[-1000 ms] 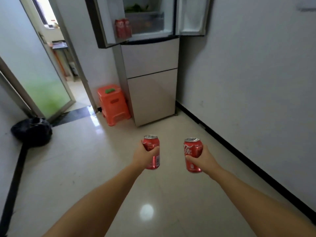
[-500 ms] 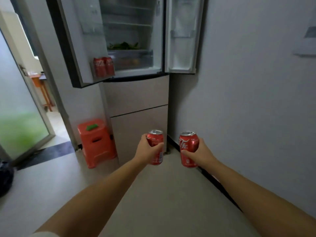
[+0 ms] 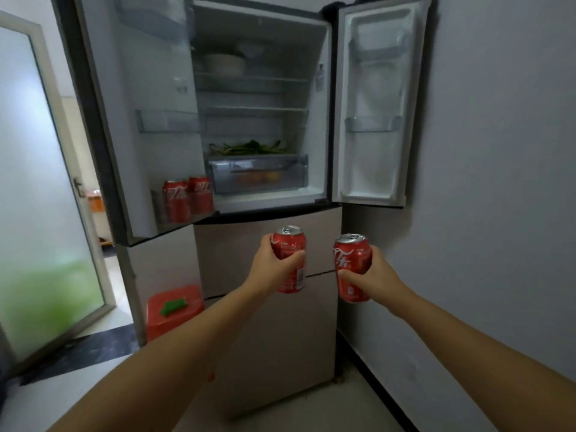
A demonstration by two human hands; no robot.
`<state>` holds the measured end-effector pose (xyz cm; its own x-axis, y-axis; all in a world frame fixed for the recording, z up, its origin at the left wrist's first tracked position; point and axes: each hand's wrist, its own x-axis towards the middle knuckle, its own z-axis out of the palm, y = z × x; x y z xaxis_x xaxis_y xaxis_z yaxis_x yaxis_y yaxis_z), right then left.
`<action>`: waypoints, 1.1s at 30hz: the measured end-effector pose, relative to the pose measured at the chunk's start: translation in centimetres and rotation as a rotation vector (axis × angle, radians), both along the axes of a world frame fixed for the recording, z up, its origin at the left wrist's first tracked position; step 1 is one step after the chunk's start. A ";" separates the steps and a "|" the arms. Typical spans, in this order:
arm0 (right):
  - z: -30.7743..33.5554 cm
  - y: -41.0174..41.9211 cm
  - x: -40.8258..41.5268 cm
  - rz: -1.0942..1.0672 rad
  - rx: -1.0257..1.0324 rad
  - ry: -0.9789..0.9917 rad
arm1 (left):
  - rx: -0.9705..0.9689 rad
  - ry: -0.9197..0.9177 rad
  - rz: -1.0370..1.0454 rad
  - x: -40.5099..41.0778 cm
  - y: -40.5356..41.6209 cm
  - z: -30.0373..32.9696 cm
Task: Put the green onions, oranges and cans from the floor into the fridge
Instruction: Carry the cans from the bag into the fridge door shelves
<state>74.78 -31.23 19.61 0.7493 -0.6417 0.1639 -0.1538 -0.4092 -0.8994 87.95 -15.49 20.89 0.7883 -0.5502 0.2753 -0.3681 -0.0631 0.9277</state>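
Head view: the person stands before a tall beige fridge [image 3: 268,251] whose two upper doors are swung wide, and each hand carries a red aluminium cola can. The left hand [image 3: 274,266] wraps its fingers and thumb around the left can [image 3: 289,258], and the right hand [image 3: 371,272] curls the same way around the right can [image 3: 352,266]; both cans are held upright at about the level of the drawer fronts below the open compartment, probably so they can go straight onto a shelf without being turned. Two more red cans [image 3: 187,199] stand side by side in the bottom rack of the left door [image 3: 131,88], which looks like the natural spot for this pair. Dark green onions [image 3: 249,148] lie on the shelf above the clear crisper drawer [image 3: 258,174], and orange shapes show faintly through its front, likely the oranges, though the blur hides detail. A pale bowl [image 3: 224,64] sits on an upper shelf. The right door [image 3: 374,120] has bare racks. Beside the fridge stands an orange plastic stool [image 3: 174,310] with a small green object on top, and a frosted glass door [image 3: 40,182] is further left. Nothing blocks the reach to the door rack; the rack's front lip means the cans must be lifted over it.
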 end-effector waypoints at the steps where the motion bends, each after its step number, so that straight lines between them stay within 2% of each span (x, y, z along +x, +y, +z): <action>1: 1.2 -1.6 2.2 0.037 -0.029 -0.015 | -0.013 -0.022 0.017 1.9 -1.2 1.1; 4: 5.3 -6.0 9.1 0.180 -0.111 -0.062 | -0.057 -0.073 0.079 7.2 -4.2 4.3; 9: 12.1 -9.9 21.4 0.369 -0.135 -0.205 | -0.177 -0.141 0.263 15.4 -7.0 10.0; 12: 16.1 -9.6 28.1 0.483 -0.072 -0.315 | -0.224 -0.170 0.378 19.4 -6.3 14.2; 16: 21.4 -7.7 36.2 0.705 0.063 -0.450 | -0.246 -0.356 0.530 22.8 -3.8 21.4; 19: 25.7 -5.4 40.4 0.808 0.145 -0.645 | -0.277 -0.491 0.603 24.1 -1.4 27.4; 23: 30.6 -2.7 45.3 0.889 0.136 -0.813 | -0.283 -0.585 0.711 26.6 0.5 33.2; 28: 32.1 0.0 50.7 0.964 0.068 -0.766 | -0.150 -0.596 0.888 31.3 -0.2 33.6; 33: 29.9 0.9 54.9 1.031 -0.008 -0.646 | 0.002 -0.472 1.055 34.9 0.8 30.3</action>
